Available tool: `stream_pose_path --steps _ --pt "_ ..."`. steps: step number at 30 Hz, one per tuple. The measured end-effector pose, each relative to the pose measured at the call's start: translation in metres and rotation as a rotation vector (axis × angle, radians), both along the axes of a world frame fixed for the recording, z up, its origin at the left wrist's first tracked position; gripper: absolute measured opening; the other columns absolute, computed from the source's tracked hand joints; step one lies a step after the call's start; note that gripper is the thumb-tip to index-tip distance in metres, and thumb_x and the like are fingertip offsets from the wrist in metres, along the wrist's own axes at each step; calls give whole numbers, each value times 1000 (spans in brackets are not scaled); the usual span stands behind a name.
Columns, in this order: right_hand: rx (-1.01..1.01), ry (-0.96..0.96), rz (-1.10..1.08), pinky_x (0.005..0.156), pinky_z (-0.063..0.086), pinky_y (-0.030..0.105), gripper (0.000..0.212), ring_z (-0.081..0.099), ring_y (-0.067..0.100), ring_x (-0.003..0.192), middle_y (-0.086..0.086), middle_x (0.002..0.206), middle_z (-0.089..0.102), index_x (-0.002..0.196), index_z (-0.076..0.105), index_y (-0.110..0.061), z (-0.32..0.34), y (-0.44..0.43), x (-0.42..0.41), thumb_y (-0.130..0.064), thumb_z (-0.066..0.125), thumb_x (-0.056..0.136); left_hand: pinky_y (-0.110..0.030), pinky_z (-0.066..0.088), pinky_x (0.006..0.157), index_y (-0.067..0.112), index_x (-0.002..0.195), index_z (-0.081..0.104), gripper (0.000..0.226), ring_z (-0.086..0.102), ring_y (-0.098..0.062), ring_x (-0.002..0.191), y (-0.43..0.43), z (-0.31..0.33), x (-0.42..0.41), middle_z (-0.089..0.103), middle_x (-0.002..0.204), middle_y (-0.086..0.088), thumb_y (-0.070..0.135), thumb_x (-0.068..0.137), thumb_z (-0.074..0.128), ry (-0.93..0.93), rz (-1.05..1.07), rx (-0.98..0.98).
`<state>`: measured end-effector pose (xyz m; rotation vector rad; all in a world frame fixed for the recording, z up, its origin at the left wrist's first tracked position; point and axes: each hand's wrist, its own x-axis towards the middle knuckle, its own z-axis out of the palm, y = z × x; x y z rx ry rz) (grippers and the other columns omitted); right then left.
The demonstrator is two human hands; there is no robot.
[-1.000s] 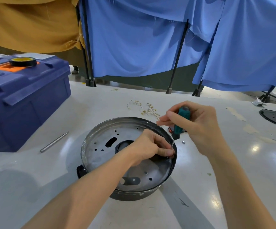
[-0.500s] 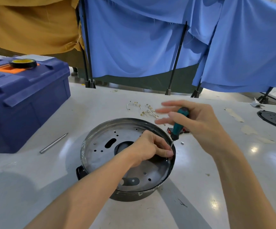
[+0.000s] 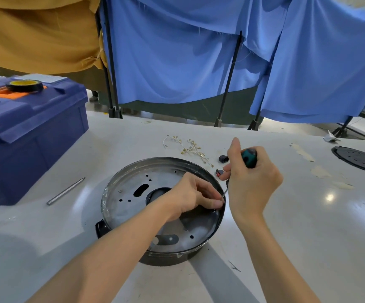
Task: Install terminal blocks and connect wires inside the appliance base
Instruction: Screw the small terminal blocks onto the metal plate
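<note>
The round metal appliance base sits in the middle of the white table. The left hand reaches inside it by the right rim, fingers pinched together. I cannot tell what they hold. The right hand grips a green screwdriver, its tip at those fingers.

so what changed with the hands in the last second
The right hand re-gripped the screwdriver: half a second ago its fingers stretched straight past the teal handle, now they curl round it, thumb up. The left hand stays at the right inner wall of the appliance base, fingertips pinched by the screwdriver's tip. The base, blue toolbox and metal rod have not moved.
</note>
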<state>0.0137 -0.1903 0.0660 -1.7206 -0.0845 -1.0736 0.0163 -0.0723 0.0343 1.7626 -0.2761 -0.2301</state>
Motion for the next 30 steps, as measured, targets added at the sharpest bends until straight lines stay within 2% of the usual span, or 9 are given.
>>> stream_pose_path --steps 2,5,9,14,18,20,24,27,30 --pt "32 61 84 51 43 8 37 60 6 38 -3 47 61 66 57 -11 4 -4 2 -36 65 92 -23 54 78 19 70 77 25 65 -12 74 1 0 1 73 77 -8 -5 73 77 4 2 26" --pt "224 82 197 43 52 30 38 62 19 39 5 49 63 65 59 -9 19 -14 1 -36 67 90 -18 53 68 20 67 76 44 69 -9 71 1 -2 5 74 72 -3 -22 74 62 55 53 -19" --pt "397 -5 155 38 49 27 35 60 24 39 4 50 63 64 60 -15 40 -45 8 -37 63 91 -20 53 67 18 67 75 51 70 -12 74 2 -4 8 74 72 -5 -28 71 54 9 114 -76" --pt "-162 526 308 33 36 19 26 42 4 31 -3 46 57 79 68 -8 21 -55 34 -33 70 87 -15 50 62 23 65 72 44 69 -6 70 4 1 10 73 68 4 -20 72 64 -131 285 -50" --pt "-632 798 440 34 36 20 20 47 15 46 2 66 55 91 64 -8 -7 -34 36 -26 71 84 -12 48 66 30 67 71 39 65 1 72 11 8 12 71 71 12 -8 74 71 -277 443 138" --pt "-693 818 448 33 39 24 15 43 22 41 6 59 45 74 56 -1 -10 -31 33 -10 61 85 -13 47 70 34 76 69 33 61 5 80 16 12 13 68 82 17 0 78 72 -347 495 282" --pt "-661 904 501 34 28 18 39 40 14 27 -4 43 32 59 32 -12 -2 -39 25 -7 63 82 -24 37 83 34 120 61 38 38 -5 116 33 20 17 51 121 15 16 87 67 -533 517 776" --pt "-786 1040 594 35 30 19 33 43 16 31 -2 41 51 62 37 -10 7 -49 14 -13 62 83 -30 20 111 28 144 40 55 26 -16 136 41 16 21 39 145 2 33 93 60 -531 451 990" --pt "-870 1130 654 40 38 20 38 46 17 34 4 57 70 63 47 -8 13 -56 11 -32 65 86 -39 17 115 22 145 35 59 31 -27 135 43 8 23 43 142 -8 50 95 49 -350 393 1192"
